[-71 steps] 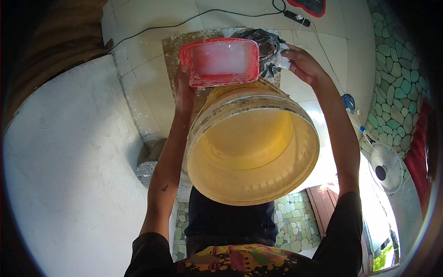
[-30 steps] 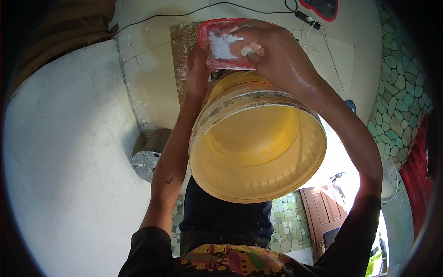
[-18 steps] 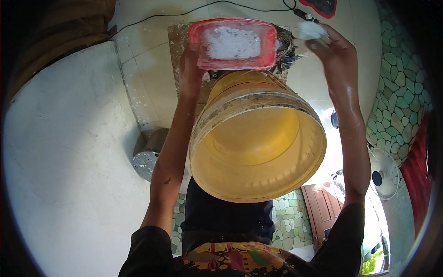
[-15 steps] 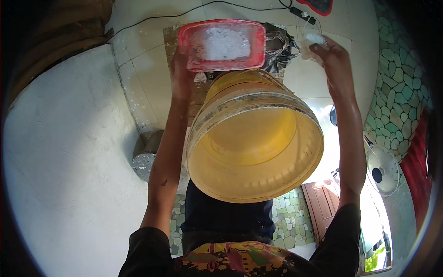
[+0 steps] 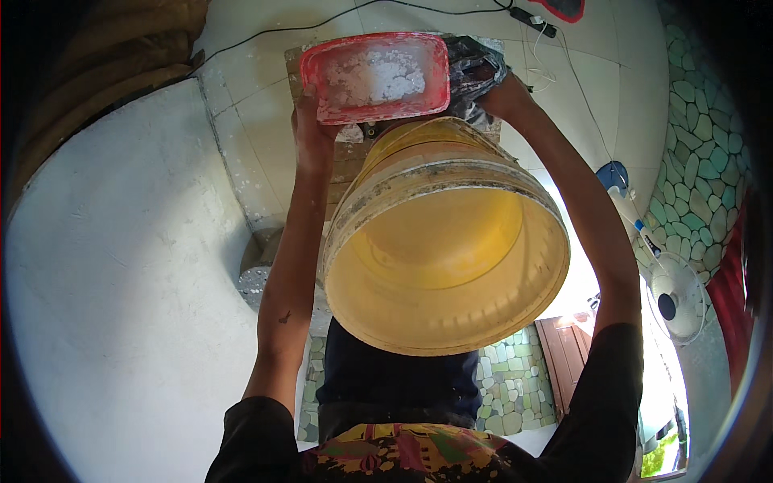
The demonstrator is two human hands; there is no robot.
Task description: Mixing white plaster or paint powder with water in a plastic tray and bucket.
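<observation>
A red plastic tub, smeared with white residue, sits at the top middle. White powder lies inside, piled toward the right. My left hand grips the tub's near left corner, its fingers partly hidden by the rim. Right of the tub, my right hand reaches into a crumpled black plastic bag; its fingers are hidden there. A large yellow bucket tilts its wide mouth toward me, between my forearms. Its inside is dusty and bare.
Tub and bag rest on a worn wooden board on the tiled floor. A black cable runs along the far side to a power strip. A pale wall stands left. A white fan is at right, beside green stone paving.
My right hand has moved left from beside the power strip, where it held something whitish, into the black bag. The tub has shifted slightly left, and its powder lies differently.
</observation>
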